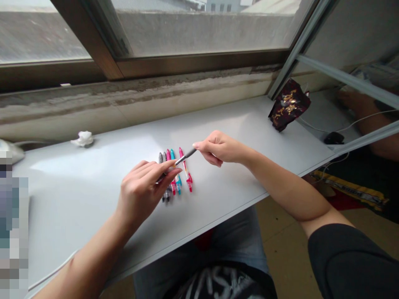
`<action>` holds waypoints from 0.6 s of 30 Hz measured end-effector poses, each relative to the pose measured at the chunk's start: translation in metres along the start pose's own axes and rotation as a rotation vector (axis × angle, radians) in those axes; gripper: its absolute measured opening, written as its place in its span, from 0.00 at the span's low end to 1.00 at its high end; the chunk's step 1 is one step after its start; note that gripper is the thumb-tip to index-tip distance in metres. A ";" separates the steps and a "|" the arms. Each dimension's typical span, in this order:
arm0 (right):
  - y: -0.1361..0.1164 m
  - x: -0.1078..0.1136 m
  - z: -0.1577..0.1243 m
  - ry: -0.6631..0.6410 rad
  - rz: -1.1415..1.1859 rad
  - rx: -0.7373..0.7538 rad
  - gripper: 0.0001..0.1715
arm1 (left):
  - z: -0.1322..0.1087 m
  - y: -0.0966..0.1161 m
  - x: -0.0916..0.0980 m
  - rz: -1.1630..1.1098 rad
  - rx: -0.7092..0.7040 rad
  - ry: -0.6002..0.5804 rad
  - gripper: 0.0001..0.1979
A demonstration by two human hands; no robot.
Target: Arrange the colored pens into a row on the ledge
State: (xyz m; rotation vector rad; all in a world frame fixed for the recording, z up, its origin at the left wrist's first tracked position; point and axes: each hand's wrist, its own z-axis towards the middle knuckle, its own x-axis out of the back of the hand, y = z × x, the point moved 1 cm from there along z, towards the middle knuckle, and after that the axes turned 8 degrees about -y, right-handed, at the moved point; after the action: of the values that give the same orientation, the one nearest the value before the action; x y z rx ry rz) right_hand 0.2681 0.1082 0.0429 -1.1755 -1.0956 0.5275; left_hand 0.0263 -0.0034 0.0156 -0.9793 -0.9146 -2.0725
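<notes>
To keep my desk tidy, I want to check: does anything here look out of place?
Yes. A crumpled white tissue lies alone on the white desk, far from the row of pens, and looks like litter.

probably an office, windowside desk [71, 199]

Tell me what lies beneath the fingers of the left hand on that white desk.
Two slim grey pens on the white desk pass beneath the fingers of the left hand; their middle sections are covered, so those parts cannot be seen.
</notes>
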 end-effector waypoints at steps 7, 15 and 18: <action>0.010 -0.019 0.014 -0.023 0.151 -0.049 0.27 | -0.004 0.004 -0.003 -0.051 0.124 0.036 0.10; 0.015 -0.018 0.017 0.049 0.332 -0.055 0.21 | -0.001 0.018 -0.009 -0.248 -0.237 -0.232 0.15; 0.013 -0.017 0.015 -0.059 0.315 -0.136 0.19 | 0.000 0.021 -0.011 -0.293 -0.351 -0.286 0.07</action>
State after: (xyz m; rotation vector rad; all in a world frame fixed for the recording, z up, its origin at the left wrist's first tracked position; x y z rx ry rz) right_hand 0.2505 0.1063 0.0239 -1.4718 -1.0138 0.7435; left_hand 0.0480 -0.0118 0.0124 -1.4263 -0.8937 -2.4376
